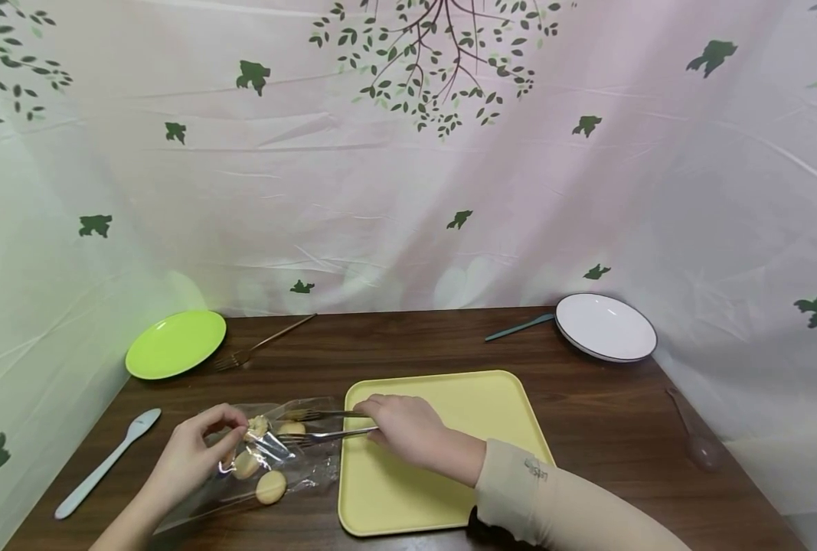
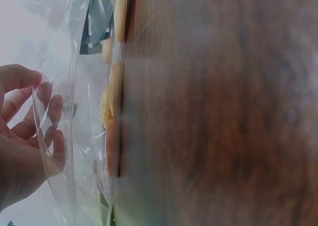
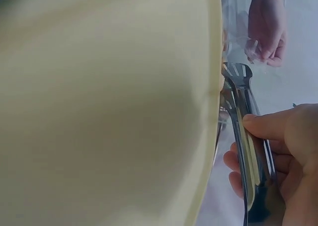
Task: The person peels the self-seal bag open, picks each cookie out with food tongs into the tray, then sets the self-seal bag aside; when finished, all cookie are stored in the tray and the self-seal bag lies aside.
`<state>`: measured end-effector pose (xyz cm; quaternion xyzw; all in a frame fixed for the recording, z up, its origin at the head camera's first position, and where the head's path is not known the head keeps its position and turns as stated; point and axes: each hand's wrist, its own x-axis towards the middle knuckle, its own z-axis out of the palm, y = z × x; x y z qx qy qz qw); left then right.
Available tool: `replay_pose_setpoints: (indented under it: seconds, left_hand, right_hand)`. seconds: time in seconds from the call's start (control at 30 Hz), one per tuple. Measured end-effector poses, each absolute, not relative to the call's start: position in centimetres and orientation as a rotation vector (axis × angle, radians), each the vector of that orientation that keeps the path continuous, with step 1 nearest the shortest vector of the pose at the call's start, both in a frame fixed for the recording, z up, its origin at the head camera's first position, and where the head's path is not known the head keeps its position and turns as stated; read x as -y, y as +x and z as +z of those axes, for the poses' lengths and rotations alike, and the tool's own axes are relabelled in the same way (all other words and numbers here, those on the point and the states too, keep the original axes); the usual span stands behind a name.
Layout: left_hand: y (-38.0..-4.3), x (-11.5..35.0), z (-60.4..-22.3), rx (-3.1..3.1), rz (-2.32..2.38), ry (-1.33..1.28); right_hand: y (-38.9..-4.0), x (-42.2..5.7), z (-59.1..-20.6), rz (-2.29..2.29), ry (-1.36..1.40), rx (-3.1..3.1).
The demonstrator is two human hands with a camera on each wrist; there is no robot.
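My left hand (image 1: 197,448) pinches the lifted edge of a clear plastic bag (image 1: 317,463) at the left front of the table. Several round cookies (image 1: 271,487) lie in and around the bag, and the left wrist view shows a row of cookies (image 2: 115,87) low along the tabletop. Metal tongs (image 3: 244,146) are gripped by my right hand (image 1: 408,428), thumb on one arm and fingers round the other. Their slotted tips stand apart over the bag, by a cookie (image 1: 292,430). Beneath the right hand is a yellow tray (image 1: 415,497).
A green plate (image 1: 177,344) and a gold-coloured fork (image 1: 263,344) lie at the back left, a pale spoon (image 1: 112,463) at the left edge. Back right are a white plate (image 1: 606,327) and a teal knife (image 1: 518,327). A brownish spoon (image 1: 699,440) lies far right.
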<state>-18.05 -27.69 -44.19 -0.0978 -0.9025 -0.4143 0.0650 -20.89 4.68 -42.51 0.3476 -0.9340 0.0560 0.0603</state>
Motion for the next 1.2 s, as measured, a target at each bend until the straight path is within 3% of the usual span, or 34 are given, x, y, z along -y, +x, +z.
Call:
replay_pose_setpoints:
  seconds: [0.63, 1.2]
  left_hand:
    - [-17.9, 27.6, -44.0, 2.692, -1.183, -0.341]
    - [-18.1, 27.5, -44.1, 2.685, -1.092, -0.351]
  right_hand:
    - [-19.5, -11.8, -40.1, 0.354, 0.938, 2.812]
    - [-19.2, -18.0, -41.7, 0.268, 0.770, 2.812]
